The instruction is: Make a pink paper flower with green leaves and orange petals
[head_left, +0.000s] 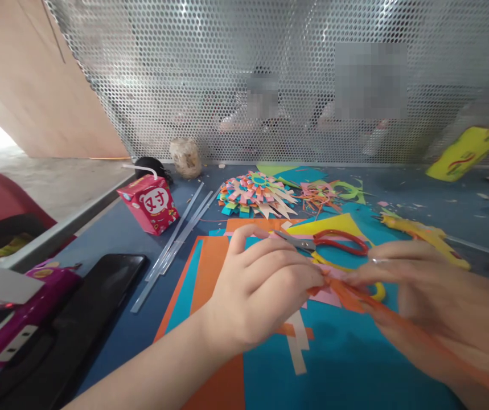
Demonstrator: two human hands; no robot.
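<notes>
My left hand point(261, 285) is closed in a pinch on one end of an orange paper strip point(346, 296). My right hand point(436, 302), with a ring on one finger, pinches the same strip, which trails toward the lower right. Both hands hover over blue point(338, 370) and orange paper sheets point(210, 267). Just behind them lie red-handled scissors point(333, 242) on yellow paper. A multicoloured paper rosette point(255, 195) lies farther back.
A red drink carton point(150, 203) with a straw stands at left, beside several clear glue sticks point(176, 245). A black phone point(94, 296) and purple packet point(22, 319) lie lower left. A yellow glue gun point(423, 236) rests at right. A perforated metal screen point(227, 74) closes the back.
</notes>
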